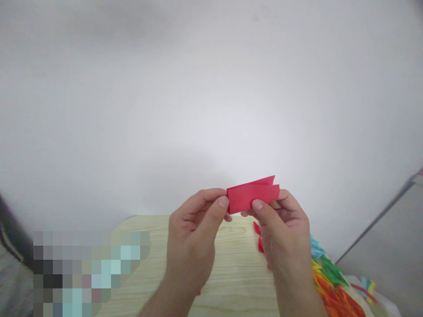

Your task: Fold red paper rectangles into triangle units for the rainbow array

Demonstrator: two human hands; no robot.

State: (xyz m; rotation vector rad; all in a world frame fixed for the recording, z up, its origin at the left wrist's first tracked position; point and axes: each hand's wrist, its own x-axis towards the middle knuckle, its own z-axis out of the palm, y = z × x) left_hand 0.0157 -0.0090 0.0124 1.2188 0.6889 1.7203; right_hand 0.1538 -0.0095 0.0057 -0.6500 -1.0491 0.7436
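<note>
A folded strip of red paper [244, 198] is held up in front of me, above the far part of the table, its layers spread apart at the right end. My left hand [194, 237] pinches its left edge between thumb and forefinger. The thumb of my right hand [280, 229] presses on the lower front of the paper, with the fingers behind it. Small red folded paper pieces [261, 245] lie on the table, partly hidden by my right hand. A bit of red shows beside my left wrist.
The light wood-grain table [238, 273] meets a white wall [211, 97]. Orange folded papers [340, 301], with yellow, green and blue ones, are heaped along the right edge. A white container [388, 304] with coloured scraps stands lower right. A blurred-out patch covers the lower left.
</note>
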